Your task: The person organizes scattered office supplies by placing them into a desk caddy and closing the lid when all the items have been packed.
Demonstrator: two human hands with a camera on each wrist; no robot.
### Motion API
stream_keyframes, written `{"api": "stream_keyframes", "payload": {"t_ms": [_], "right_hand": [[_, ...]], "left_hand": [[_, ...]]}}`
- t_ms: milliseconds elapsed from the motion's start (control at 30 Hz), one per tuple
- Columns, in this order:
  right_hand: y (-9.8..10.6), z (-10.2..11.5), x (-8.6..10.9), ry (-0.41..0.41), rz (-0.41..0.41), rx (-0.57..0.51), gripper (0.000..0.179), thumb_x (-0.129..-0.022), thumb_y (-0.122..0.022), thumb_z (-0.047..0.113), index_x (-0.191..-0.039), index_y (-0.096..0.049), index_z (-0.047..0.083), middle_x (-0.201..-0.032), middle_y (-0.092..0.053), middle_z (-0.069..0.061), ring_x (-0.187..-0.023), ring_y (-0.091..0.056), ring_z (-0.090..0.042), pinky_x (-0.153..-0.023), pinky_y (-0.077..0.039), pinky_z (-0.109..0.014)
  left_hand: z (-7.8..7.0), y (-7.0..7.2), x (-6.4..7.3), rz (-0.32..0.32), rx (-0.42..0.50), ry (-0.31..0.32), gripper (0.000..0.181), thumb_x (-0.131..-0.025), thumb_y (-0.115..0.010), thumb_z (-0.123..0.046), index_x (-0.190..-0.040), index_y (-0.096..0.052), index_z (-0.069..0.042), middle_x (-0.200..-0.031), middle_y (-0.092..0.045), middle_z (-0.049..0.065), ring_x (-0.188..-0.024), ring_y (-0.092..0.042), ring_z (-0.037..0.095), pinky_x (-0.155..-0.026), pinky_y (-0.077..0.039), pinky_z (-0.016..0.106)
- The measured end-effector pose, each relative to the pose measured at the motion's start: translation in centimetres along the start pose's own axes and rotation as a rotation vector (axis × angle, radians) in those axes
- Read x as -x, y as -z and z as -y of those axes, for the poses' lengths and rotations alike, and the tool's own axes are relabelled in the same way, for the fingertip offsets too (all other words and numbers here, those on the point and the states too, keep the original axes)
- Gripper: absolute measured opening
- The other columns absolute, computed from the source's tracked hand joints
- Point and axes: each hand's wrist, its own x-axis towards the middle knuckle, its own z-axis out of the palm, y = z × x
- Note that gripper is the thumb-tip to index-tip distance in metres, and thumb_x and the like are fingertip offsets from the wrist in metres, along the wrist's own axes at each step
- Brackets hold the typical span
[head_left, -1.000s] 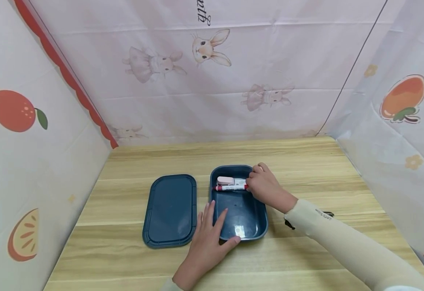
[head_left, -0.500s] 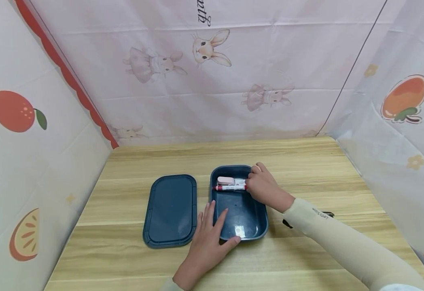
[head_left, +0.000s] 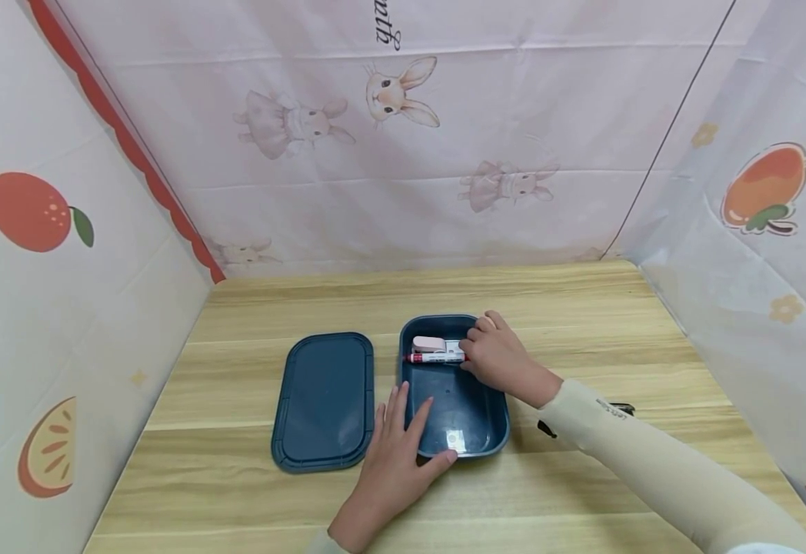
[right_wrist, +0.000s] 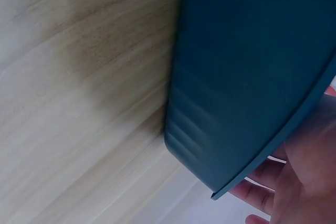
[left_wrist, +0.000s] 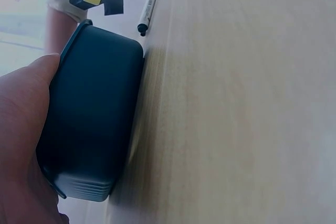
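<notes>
A dark blue plastic box [head_left: 453, 408] stands uncovered on the table. My left hand [head_left: 391, 462] rests on its near left side with fingers spread, the index finger reaching inside and the thumb at the near rim. A white marker with red ends [head_left: 437, 357] lies across the far part of the box, beside a pink object [head_left: 429, 343] and a small white item [head_left: 454, 346]. My right hand [head_left: 496, 354] reaches over the right rim, its thumb and fingers pinching the marker's right end, which they hide. In the right wrist view, that hand's fingers [right_wrist: 257, 195] show past the box wall [right_wrist: 252, 77].
The matching blue lid [head_left: 324, 400] lies flat to the left of the box. A black-capped marker [left_wrist: 148, 10] lies on the wooden table [head_left: 237, 446] to the right, partly hidden under the right sleeve [head_left: 624, 431] in the head view. Printed cloth walls surround the table.
My right hand has shifted slightly left, its fingers now covering the marker's red right end. My left hand, the box and the lid have stayed put.
</notes>
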Motion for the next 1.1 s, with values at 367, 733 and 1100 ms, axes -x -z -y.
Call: {"api": "stream_keyframes", "payload": {"t_ms": [367,733,1100], "right_hand": [[1.1,0.2,0.5,-0.037,0.011,-0.086,0.035,-0.089,-0.077,0.039,-0.11,-0.076,0.011,-0.107,-0.071,-0.008,-0.11,-0.059,-0.03,-0.118,-0.029,-0.058],[2.1,-0.3,2.3,-0.073,-0.027,-0.162,0.052,-0.09,-0.075,0.041,-0.129,-0.067,0.007,-0.132,-0.062,-0.015,-0.125,-0.055,-0.032,-0.111,-0.044,-0.051],[2.5,-1.2,3.9,-0.133,-0.005,-0.18,0.07,-0.091,-0.07,0.053,-0.141,-0.058,0.006,-0.147,-0.052,-0.02,-0.139,-0.044,-0.038,-0.119,-0.032,-0.055]], "left_hand": [[0.0,-0.1,-0.1,-0.01,-0.012,-0.011,0.086,-0.089,-0.049,-0.078,-0.159,-0.033,-0.03,-0.171,0.001,0.007,-0.158,-0.002,0.028,-0.125,-0.008,0.06],[0.0,-0.1,-0.1,-0.005,-0.015,-0.001,0.087,-0.088,-0.047,-0.08,-0.158,-0.033,-0.031,-0.171,0.0,0.007,-0.157,-0.003,0.029,-0.124,-0.009,0.061],[0.0,-0.1,0.0,0.002,-0.009,0.003,0.087,-0.088,-0.048,-0.08,-0.158,-0.033,-0.031,-0.171,0.004,0.004,-0.157,-0.003,0.03,-0.124,-0.007,0.061]]}}
